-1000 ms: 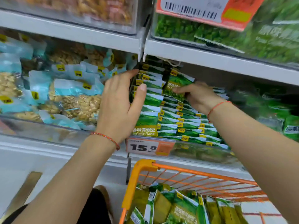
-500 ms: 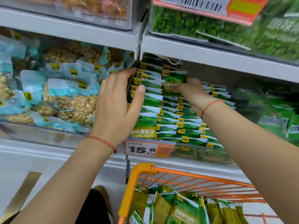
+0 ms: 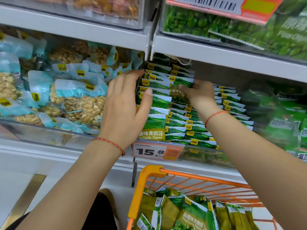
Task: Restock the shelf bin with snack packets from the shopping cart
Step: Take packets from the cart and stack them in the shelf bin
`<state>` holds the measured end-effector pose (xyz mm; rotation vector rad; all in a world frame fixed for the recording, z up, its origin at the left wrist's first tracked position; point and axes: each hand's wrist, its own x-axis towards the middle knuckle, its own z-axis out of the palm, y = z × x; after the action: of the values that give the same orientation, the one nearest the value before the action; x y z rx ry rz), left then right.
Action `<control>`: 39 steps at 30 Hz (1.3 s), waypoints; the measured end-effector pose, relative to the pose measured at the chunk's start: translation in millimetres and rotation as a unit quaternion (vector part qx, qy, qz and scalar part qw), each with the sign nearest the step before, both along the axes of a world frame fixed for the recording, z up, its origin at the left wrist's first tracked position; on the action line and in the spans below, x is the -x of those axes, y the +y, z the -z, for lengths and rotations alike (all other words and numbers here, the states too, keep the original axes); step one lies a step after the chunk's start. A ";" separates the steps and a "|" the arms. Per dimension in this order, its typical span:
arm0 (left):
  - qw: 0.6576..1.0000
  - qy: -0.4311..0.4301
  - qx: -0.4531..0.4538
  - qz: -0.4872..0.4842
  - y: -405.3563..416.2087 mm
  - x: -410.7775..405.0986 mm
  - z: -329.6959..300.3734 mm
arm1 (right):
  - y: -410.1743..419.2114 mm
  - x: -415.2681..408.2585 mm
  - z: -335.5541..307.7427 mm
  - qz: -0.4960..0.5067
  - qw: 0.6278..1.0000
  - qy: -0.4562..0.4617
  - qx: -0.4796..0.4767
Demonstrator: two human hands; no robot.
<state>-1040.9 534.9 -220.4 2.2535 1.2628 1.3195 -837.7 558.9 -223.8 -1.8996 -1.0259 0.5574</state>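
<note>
Two hands (image 3: 123, 112), one cart (image 3: 150, 173), countless pea packets (image 3: 196, 135) (too many).

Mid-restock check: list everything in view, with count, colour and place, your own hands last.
Green garlic-pea snack packets: many, green and white, stacked in the middle shelf bin.
Green pea packet in hand: one, near the top of the stacks.
Packets in orange wire shopping cart: several, green, bottom centre.
Orange wire shopping cart: one, below the bin.
Pale-blue peanut packets: many, left bin.
Orange price tag: one, reads 15.8, bin front.
Left hand: open, against the left stack.
Right hand: pinching the packet.
</note>
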 end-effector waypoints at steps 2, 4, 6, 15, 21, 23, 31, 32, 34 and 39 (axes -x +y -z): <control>1.000 0.002 0.001 0.002 0.3 -0.4 0.5 | 4.1 -2.5 -4.9 -0.019 1.000 0.013 0.020; 1.000 0.003 0.003 0.003 0.3 -0.6 0.8 | 4.4 -7.6 -9.3 -0.045 0.997 0.045 0.035; 1.000 0.003 0.005 0.004 0.0 -1.0 0.7 | 0.4 -10.8 -13.1 -0.062 0.994 0.068 0.056; 1.000 0.008 0.013 0.009 -1.0 0.9 0.8 | -11.3 -3.5 -5.5 0.012 0.992 0.121 0.015; 1.000 0.005 0.005 0.016 -0.3 1.8 1.2 | -28.6 -2.3 -7.7 0.016 0.999 0.032 0.008; 1.000 0.001 -0.007 0.022 -3.0 3.9 -0.2 | -39.1 -2.1 -11.9 0.020 1.000 0.008 0.001; 0.985 0.020 -0.002 0.171 -87.7 -1.7 -40.7 | -138.6 17.7 -47.7 -0.142 0.987 0.065 -0.048; 0.976 0.050 0.018 0.211 -102.4 -2.8 -45.1 | -153.9 20.7 -54.6 -0.178 0.982 0.062 -0.029; 0.952 0.142 0.055 0.266 -129.2 -4.0 -44.9 | -184.5 24.1 -61.8 -0.251 0.966 0.054 0.041; 0.829 0.422 0.166 0.327 -173.5 -10.0 -26.1 | -244.7 17.6 -36.9 -0.311 0.898 -0.029 0.311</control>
<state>-1030.9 361.4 -194.3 2.6691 0.6517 -0.1729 -855.3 314.2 -186.9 -2.1037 -1.6533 1.3347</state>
